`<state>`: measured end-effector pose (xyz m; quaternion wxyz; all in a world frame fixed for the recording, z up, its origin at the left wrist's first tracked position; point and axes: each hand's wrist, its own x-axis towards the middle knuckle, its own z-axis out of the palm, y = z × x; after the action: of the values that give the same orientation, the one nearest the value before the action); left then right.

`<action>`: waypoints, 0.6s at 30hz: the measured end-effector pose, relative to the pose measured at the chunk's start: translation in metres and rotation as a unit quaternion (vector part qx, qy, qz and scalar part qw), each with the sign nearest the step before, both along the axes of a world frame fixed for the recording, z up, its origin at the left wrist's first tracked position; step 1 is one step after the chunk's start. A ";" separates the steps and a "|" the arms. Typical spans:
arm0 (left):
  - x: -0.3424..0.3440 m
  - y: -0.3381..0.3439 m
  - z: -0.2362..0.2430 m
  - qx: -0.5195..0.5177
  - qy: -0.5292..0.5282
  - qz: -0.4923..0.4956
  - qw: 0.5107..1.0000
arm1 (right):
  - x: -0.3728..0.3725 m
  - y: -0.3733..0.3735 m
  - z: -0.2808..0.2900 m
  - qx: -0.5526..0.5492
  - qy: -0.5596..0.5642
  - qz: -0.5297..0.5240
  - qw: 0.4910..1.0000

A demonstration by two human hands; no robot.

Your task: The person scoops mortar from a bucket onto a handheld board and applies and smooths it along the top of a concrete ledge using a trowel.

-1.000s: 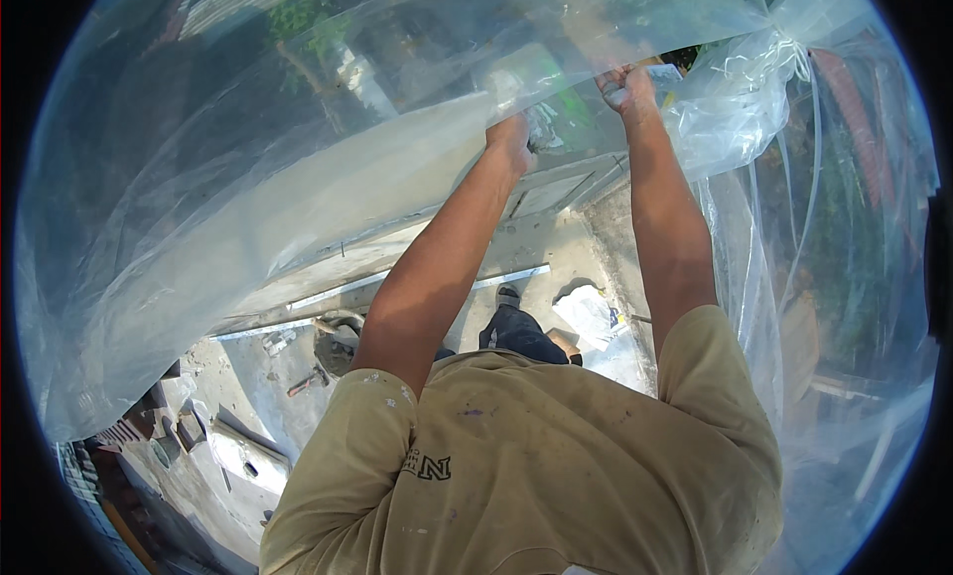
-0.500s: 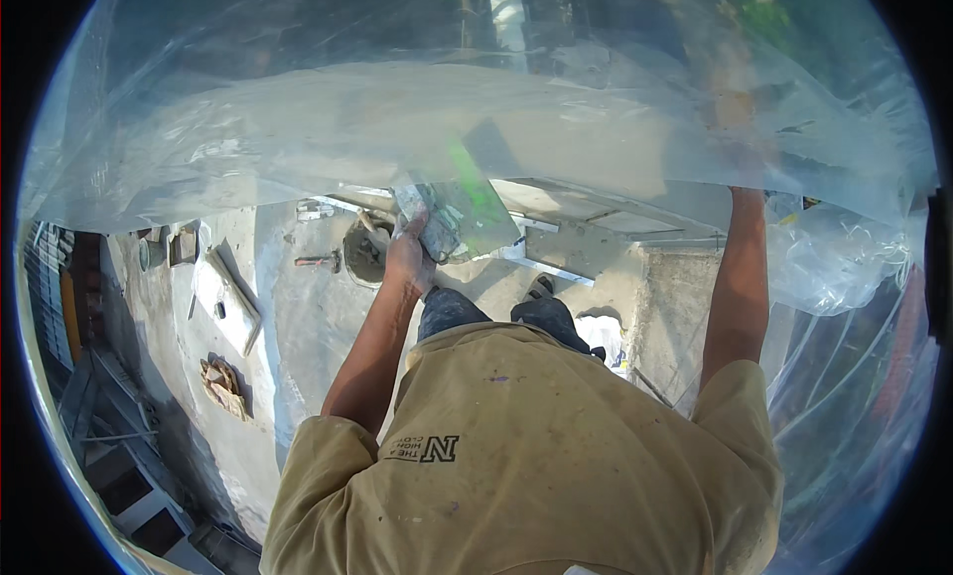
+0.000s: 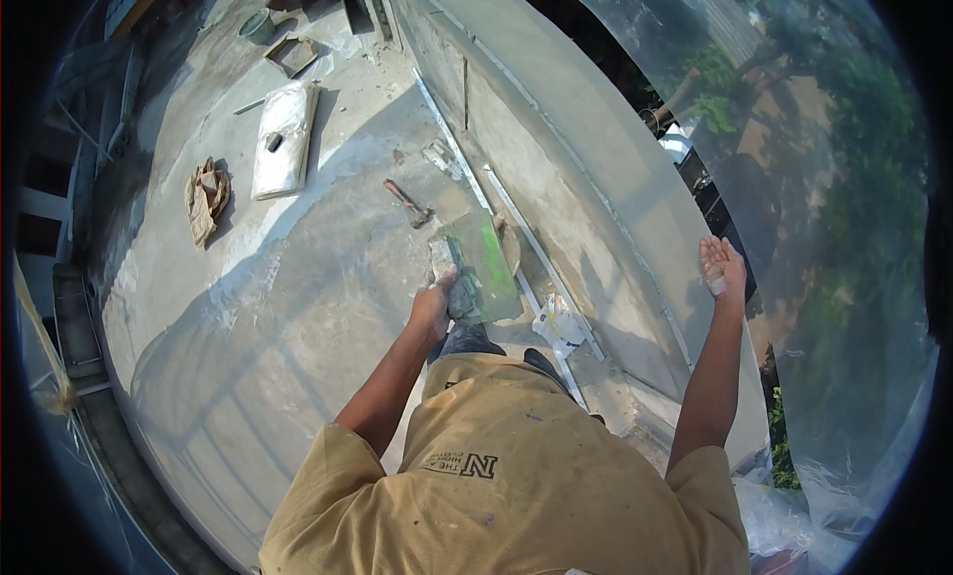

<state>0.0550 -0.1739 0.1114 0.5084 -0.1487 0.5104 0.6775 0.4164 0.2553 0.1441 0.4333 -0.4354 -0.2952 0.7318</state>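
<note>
My left hand (image 3: 434, 295) is closed on the near left edge of a flat, greyish board (image 3: 496, 297) with a bright green stripe. Wet-looking grey plaster (image 3: 463, 289) lies on the board beside my fingers. The board is held out in front of my legs. My right hand (image 3: 724, 269) is stretched out to the right at the outer edge of a low plastered wall (image 3: 606, 148). Its fingers point up and are slightly bent, with the palm showing and a pale smear on it. I see no tool in it.
A hammer (image 3: 407, 204) lies on the concrete floor. Long metal straightedges (image 3: 541, 257) lie along the wall's foot, near a white bag (image 3: 559, 327). Farther left are a wrapped white slab (image 3: 285, 143), crumpled brown paper (image 3: 207, 202) and a bucket (image 3: 256, 26). Clear plastic sheeting (image 3: 794, 515) hangs at the right.
My view has turned left, and the plastic sheet no longer covers the upper view. My right hand, hidden behind the sheet before, now shows plainly. The left hand still holds the board.
</note>
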 end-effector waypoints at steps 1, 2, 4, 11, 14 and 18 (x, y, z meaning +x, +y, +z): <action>-0.014 -0.006 -0.003 -0.001 -0.002 0.012 1.000 | -0.064 0.009 0.019 -0.029 -0.022 0.013 0.999; -0.026 -0.013 -0.005 0.002 0.006 0.054 0.999 | -0.132 0.013 0.044 -0.057 -0.044 0.024 0.997; -0.047 -0.019 -0.007 0.005 0.018 0.098 0.995 | -0.226 0.051 0.063 0.000 -0.056 0.151 0.987; -0.067 -0.064 -0.019 -0.006 0.039 0.186 0.982 | -0.461 0.070 0.147 0.227 -0.215 0.263 0.913; -0.068 -0.069 -0.023 -0.042 0.010 0.195 0.980 | -0.446 0.075 0.142 0.251 -0.224 0.279 0.900; -0.070 -0.063 -0.030 -0.037 0.009 0.162 0.986 | -0.348 0.067 0.125 0.280 -0.293 0.307 0.861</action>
<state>-0.0155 -0.2372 0.0811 0.3819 -0.2420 0.5089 0.7325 0.0687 0.3228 0.2688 0.1839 -0.3775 -0.7197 0.5529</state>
